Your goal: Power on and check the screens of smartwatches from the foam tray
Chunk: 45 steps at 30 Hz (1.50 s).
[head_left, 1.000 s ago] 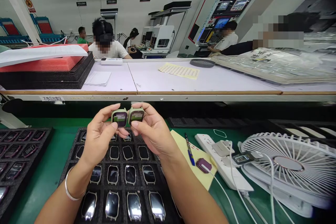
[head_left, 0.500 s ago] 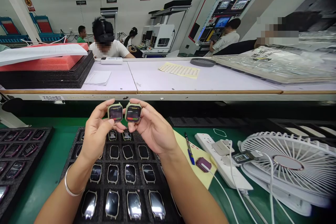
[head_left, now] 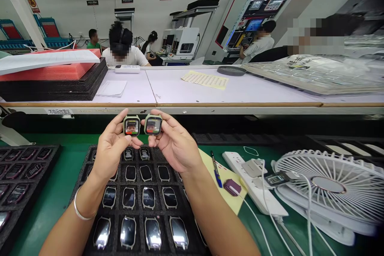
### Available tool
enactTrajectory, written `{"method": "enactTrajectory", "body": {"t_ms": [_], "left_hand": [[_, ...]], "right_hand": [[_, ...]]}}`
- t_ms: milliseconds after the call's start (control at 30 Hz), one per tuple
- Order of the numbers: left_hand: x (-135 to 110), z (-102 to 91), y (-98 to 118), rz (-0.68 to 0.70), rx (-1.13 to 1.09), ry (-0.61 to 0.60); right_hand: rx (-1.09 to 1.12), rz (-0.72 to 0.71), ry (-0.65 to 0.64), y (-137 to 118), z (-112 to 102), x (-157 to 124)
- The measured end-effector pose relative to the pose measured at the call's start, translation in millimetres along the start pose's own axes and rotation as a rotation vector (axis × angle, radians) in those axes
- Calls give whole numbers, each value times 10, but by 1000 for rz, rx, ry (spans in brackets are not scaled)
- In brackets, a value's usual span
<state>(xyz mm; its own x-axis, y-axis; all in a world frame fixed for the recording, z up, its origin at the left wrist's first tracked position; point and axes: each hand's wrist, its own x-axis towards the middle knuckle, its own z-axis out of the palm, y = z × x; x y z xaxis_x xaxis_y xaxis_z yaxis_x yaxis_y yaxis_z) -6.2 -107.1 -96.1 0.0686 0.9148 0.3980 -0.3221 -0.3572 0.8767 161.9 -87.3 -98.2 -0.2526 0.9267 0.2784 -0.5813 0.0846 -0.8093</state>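
Note:
My left hand (head_left: 112, 144) is closed on a light green watch case (head_left: 131, 126), gripped by its edges between thumb and fingers. A matching light green watch case (head_left: 153, 125) is pinched in my right hand (head_left: 177, 144). The two are held side by side, a small gap apart, lit screens facing me. Each screen shows a picture with a red and green bar at its bottom. Below my hands lies a black foam tray (head_left: 118, 222) with rows of watch cases in its pockets; my forearms hide part of it.
To the left is another foam tray (head_left: 45, 184) of purple watch cases. On the right are a pen (head_left: 216, 170), a purple case (head_left: 232, 187) on a cable, a white power strip (head_left: 255, 188) and a white fan (head_left: 330, 188). A raised shelf (head_left: 168, 88) runs across; people sit beyond.
Both watch screens have turned from dark to a bright picture. My hands have tilted the watches slightly and raised them a little. The person across has shifted slightly to the right.

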Motion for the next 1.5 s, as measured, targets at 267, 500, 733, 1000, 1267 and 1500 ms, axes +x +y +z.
{"method": "enactTrajectory", "body": {"t_ms": [267, 500, 733, 1000, 1267, 1500], "left_hand": [[9, -7, -38, 130, 92, 17], [10, 8, -30, 159, 117, 76], [-8, 5, -28, 173, 137, 35], [-16, 14, -19, 150, 140, 16], [-34, 23, -9, 148, 133, 29], [-22, 24, 1, 157, 156, 106]], "right_hand": [[-24, -16, -63, -25, 23, -38], [-89, -35, -73, -17, 30, -59], [-125, -41, -91, -1, 37, -64], [-90, -10, -69, 9, 31, -52], [-93, -21, -76, -1, 38, -71], [-102, -15, -108, 8, 53, -84]]}}
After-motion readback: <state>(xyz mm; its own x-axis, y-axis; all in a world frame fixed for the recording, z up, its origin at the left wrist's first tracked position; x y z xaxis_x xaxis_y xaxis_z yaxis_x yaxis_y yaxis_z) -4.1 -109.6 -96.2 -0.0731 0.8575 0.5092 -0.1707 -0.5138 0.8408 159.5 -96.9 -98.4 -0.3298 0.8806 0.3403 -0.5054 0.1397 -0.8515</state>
